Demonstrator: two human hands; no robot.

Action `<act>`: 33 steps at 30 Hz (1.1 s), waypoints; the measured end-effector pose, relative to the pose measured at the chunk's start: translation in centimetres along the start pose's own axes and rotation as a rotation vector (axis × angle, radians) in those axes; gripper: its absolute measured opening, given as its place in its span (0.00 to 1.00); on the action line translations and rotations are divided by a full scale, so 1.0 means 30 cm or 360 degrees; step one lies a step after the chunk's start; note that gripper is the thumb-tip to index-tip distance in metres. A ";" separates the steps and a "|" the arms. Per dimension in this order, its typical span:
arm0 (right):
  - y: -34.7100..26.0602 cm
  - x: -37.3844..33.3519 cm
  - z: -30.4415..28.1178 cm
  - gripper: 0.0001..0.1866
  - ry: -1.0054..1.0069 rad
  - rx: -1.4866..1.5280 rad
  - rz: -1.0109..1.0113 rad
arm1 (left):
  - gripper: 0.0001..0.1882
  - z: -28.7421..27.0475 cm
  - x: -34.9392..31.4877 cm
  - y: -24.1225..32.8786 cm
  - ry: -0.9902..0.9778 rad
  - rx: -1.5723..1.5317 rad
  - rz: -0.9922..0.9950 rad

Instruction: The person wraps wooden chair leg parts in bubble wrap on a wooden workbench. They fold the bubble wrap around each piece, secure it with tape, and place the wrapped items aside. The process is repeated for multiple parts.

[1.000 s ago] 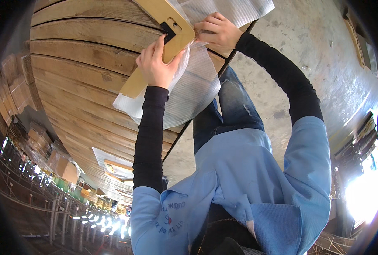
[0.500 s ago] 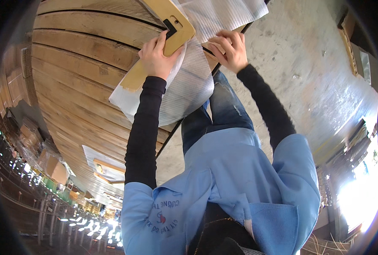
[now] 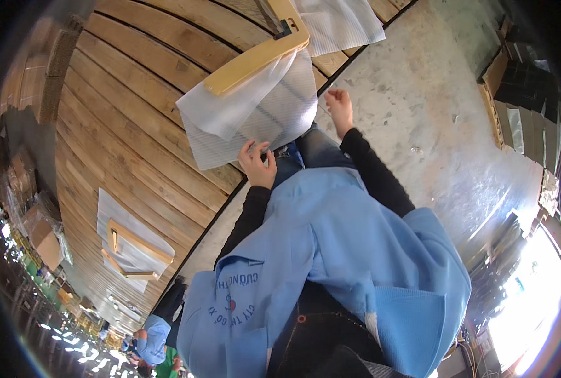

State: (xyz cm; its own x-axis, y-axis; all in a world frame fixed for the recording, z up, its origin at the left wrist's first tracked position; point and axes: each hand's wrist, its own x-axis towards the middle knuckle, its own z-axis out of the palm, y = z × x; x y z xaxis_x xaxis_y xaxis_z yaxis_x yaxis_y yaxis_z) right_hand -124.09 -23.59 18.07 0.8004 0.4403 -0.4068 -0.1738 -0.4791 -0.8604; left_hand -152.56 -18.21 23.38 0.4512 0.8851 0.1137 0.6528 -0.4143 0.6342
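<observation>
With the grip parted in the left hand [image 3: 258,166] and slack in the right hand [image 3: 340,113], the wooden frame [image 3: 255,65] is borne by foam sheeting [image 3: 261,113] on the surface [image 3: 135,96].

- A light blue shirt [image 3: 337,239] clothes the worker, its loose sleeves meeting black undersleeves [image 3: 381,173] at one and ten o'clock.
- A circular emblem [image 3: 233,305], dark lettering around a red mark, sits toward eight o'clock.
- Dark cloth [image 3: 318,337] with pale stitching shows at six.
- Blue jeans [image 3: 321,149] appear at twelve.
</observation>
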 end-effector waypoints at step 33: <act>-0.498 0.800 -0.143 0.39 -0.0585 -0.1629 -0.1250 | 0.38 0.095 1.401 -0.124 -0.0235 0.0587 0.0326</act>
State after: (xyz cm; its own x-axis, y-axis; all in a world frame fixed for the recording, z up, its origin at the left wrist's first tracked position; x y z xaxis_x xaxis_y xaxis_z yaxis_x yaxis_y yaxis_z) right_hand -99.81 -9.13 22.48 0.2618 0.9587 -0.1114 0.8913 -0.2845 -0.3531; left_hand -134.28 19.93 23.61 0.6582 0.7485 0.0813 0.7024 -0.6493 0.2915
